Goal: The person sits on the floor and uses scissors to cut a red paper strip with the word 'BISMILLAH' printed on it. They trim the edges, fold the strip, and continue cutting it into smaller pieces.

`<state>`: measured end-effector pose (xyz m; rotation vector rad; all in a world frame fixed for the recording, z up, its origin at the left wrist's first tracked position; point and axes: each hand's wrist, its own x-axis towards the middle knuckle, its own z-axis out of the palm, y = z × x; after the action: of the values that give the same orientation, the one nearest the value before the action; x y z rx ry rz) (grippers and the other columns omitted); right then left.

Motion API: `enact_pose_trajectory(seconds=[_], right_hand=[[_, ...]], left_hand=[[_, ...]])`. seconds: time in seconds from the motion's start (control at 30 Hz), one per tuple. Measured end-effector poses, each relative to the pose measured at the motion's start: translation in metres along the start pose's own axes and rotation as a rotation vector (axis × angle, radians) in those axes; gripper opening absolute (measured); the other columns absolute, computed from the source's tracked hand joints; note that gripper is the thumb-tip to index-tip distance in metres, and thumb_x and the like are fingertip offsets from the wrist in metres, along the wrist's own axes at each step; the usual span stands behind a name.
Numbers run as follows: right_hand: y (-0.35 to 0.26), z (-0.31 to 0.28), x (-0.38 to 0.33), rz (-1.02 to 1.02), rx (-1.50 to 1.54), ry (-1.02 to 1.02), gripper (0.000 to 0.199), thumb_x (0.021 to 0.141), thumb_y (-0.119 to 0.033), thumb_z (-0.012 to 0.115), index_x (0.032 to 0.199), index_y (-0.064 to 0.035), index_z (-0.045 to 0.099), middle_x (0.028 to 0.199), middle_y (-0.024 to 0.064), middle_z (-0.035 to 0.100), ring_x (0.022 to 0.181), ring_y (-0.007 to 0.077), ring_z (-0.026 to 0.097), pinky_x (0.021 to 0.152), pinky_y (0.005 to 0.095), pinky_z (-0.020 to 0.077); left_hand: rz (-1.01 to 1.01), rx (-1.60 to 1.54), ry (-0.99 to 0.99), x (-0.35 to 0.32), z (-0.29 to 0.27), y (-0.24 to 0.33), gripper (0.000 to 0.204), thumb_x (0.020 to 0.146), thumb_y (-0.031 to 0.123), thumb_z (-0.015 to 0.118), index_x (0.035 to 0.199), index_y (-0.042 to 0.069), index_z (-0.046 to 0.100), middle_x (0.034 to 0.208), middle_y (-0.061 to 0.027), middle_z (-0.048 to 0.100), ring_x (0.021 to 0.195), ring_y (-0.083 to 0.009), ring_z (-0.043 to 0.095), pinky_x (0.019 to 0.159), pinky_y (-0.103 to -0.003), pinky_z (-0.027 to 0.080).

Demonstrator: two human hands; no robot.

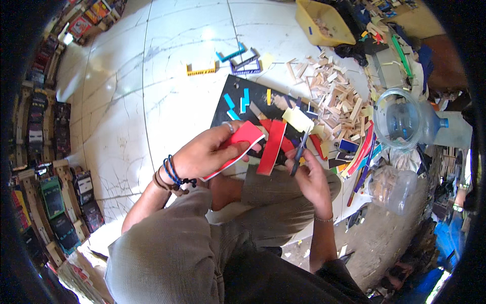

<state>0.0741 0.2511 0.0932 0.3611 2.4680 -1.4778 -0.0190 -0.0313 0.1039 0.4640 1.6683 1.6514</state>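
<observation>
My left hand grips a red foam sheet with a white underside, held over my knee. A long red strip hangs from the sheet's right side. My right hand holds a pair of scissors with the blades pointing up, just right of that strip. Beads and a cord band sit on my left wrist, a thin bracelet on my right. Below the hands lies a black board with blue, yellow and red foam pieces on it.
A heap of small wooden sticks lies right of the board. A yellow tub stands at the back, clear plastic jars at the right. Blue, yellow and purple comb-like frames rest on the white tiles. Stacked toy pieces line the left.
</observation>
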Motion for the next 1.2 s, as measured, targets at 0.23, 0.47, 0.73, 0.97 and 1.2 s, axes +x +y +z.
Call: enact_pose_trajectory(seconds=[0.23, 0.47, 0.73, 0.97, 1.2], right_hand=[[0.018, -0.012, 0.041, -0.049, -0.608, 0.339, 0.029, 0.085, -0.018, 0.082, 0.092, -0.0050, 0.057, 0.095, 0.0174, 0.067, 0.090, 0.0407, 0.067, 0.077, 0.0460, 0.0509], [0.026, -0.005, 0.067, -0.117, -0.705, 0.267, 0.023, 0.079, -0.011, 0.082, 0.089, -0.0079, 0.062, 0.102, 0.0129, 0.063, 0.098, 0.0373, 0.065, 0.082, 0.0456, 0.0508], [0.034, -0.014, 0.077, -0.135, -0.748, 0.149, 0.021, 0.079, -0.017, 0.082, 0.087, -0.0070, 0.066, 0.104, 0.0139, 0.064, 0.098, 0.0361, 0.065, 0.083, 0.0442, 0.0512], [0.041, -0.020, 0.077, -0.115, -0.698, 0.129, 0.022, 0.078, -0.017, 0.083, 0.087, -0.0046, 0.067, 0.099, 0.0155, 0.064, 0.095, 0.0359, 0.066, 0.082, 0.0437, 0.0512], [0.043, -0.020, 0.062, -0.061, -0.645, 0.278, 0.027, 0.084, -0.023, 0.083, 0.094, -0.0004, 0.070, 0.098, 0.0172, 0.067, 0.091, 0.0320, 0.067, 0.080, 0.0399, 0.0509]], left_hand=[[0.052, -0.577, 0.266, 0.000, 0.002, 0.015, 0.042, 0.108, 0.009, 0.052, 0.147, -0.002, 0.040, 0.142, -0.0239, 0.060, 0.123, -0.0296, 0.066, 0.103, -0.041, 0.058], [0.071, -0.842, 0.480, -0.001, -0.005, 0.016, 0.036, 0.110, 0.011, 0.047, 0.143, -0.001, 0.040, 0.141, -0.0236, 0.060, 0.124, -0.0334, 0.065, 0.098, -0.044, 0.062], [0.117, -0.904, 0.521, 0.000, -0.018, 0.005, 0.035, 0.110, 0.009, 0.044, 0.140, -0.006, 0.037, 0.142, -0.0263, 0.058, 0.123, -0.0356, 0.065, 0.101, -0.047, 0.060], [0.108, -0.916, 0.542, 0.000, -0.015, 0.007, 0.037, 0.110, 0.010, 0.041, 0.143, -0.005, 0.035, 0.144, -0.0265, 0.056, 0.125, -0.0353, 0.064, 0.102, -0.049, 0.059], [0.128, -0.926, 0.530, 0.000, -0.019, 0.000, 0.046, 0.113, 0.023, 0.035, 0.152, 0.000, 0.031, 0.157, -0.0158, 0.045, 0.136, -0.0324, 0.055, 0.109, -0.053, 0.053]])
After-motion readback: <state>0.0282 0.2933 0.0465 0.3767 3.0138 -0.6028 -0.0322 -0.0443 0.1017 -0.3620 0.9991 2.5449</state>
